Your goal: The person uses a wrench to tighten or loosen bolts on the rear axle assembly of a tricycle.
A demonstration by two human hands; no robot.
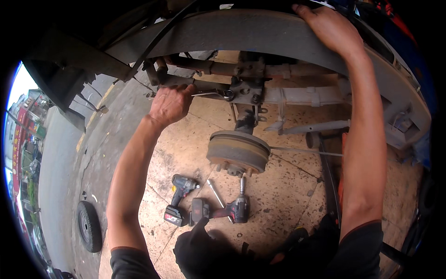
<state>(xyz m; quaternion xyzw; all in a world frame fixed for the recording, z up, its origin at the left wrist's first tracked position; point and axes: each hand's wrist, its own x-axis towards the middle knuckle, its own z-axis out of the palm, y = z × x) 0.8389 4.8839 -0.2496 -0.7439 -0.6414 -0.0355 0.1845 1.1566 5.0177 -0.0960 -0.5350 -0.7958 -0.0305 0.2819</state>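
My left hand [169,104] is closed around the handle of a wrench [204,94]. The wrench's ring end sits on a nut [228,94] at the left side of a dark clamp plate [246,90] on the leaf spring [297,96]. Higher up at the right, my right hand [330,30] rests against the top edge of a long grey chassis beam [232,30]. Its thumb shows, but its other fingers are hidden past that edge. Below the spring, a rusty brake drum [239,151] with wheel studs hangs at the axle's end, with no wheel on it.
On the tiled floor under the drum lie a grey cordless impact driver [181,188], a battery pack [200,210], a red-and-black impact wrench [239,207] and a metal bar [214,191]. A small wheel [88,226] lies at the left, beside the road. Dark clothing fills the bottom centre.
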